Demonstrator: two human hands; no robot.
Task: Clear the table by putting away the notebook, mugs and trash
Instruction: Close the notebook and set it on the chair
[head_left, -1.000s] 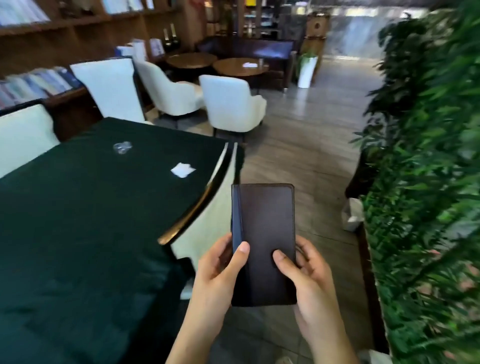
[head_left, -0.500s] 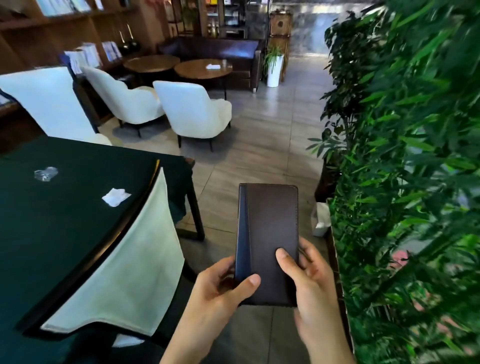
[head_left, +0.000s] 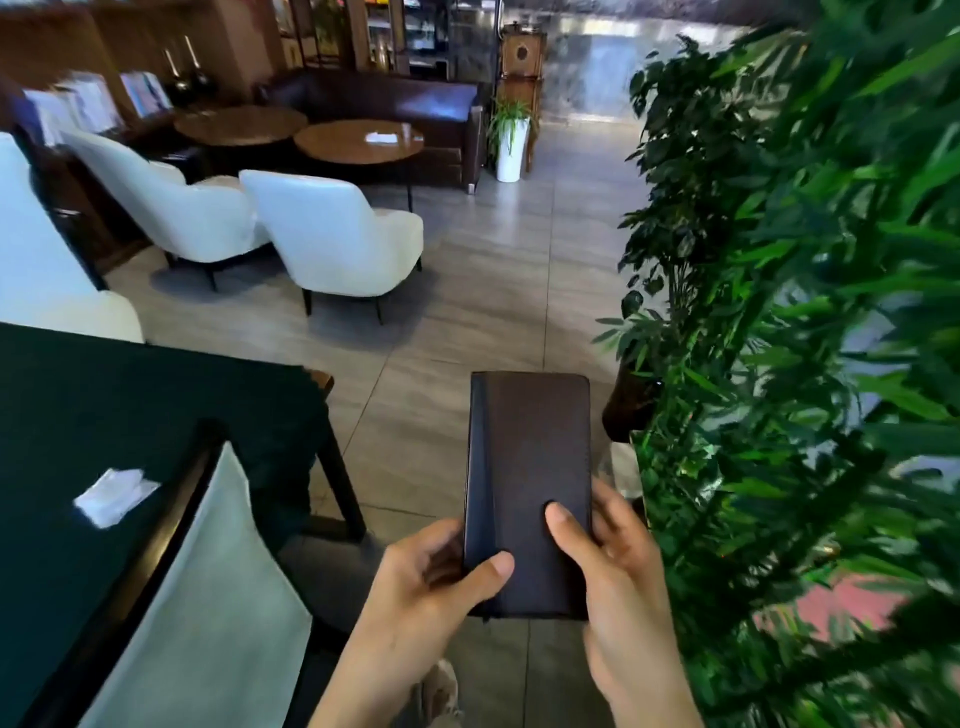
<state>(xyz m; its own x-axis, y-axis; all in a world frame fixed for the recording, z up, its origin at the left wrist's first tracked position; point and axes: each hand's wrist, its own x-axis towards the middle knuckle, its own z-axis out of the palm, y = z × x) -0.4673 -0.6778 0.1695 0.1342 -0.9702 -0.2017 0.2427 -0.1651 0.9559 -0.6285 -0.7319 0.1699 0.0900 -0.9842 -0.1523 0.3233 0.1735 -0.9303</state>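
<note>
Now the dark green cloth-covered table (head_left: 104, 415) sits further to the left of the view than a second ago, so the person appears to be turning away from it, probably carrying the notebook off to be put away. A crumpled white paper scrap (head_left: 115, 493) lies near the table's right edge, not yet cleared. Off the table entirely, the slim dark brown leather-covered notebook (head_left: 530, 467) stands upright over the tiled floor (head_left: 493, 291), its lower end clasped between the left hand (head_left: 431, 582) and right hand (head_left: 618, 571), thumbs pressed on the cover.
</note>
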